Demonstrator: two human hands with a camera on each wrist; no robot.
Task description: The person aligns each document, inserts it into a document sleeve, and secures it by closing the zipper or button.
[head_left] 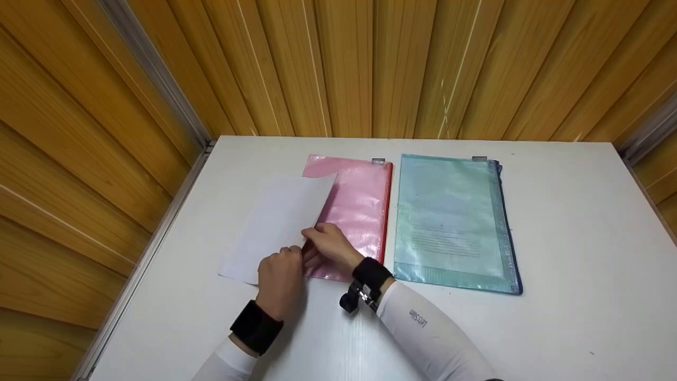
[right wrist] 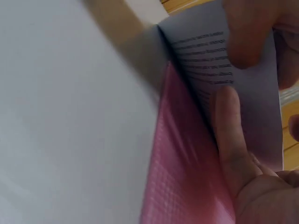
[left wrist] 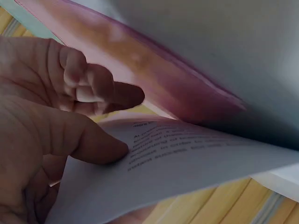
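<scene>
A white sheet of paper lies over the left part of a pink zip pouch, its right edge lifted. Printed lines show on the paper's underside in the left wrist view. My left hand pinches the near edge, thumb over the print and fingers behind. Beside it is my right hand, at the raised edge above the pouch. In the right wrist view one straight finger of the right hand lies against the printed side; its other fingers are partly hidden.
To the right lies a teal zip pouch with a printed sheet visible through it. Both pouches rest on a white table. Wood-patterned panels stand behind the table and along its left side.
</scene>
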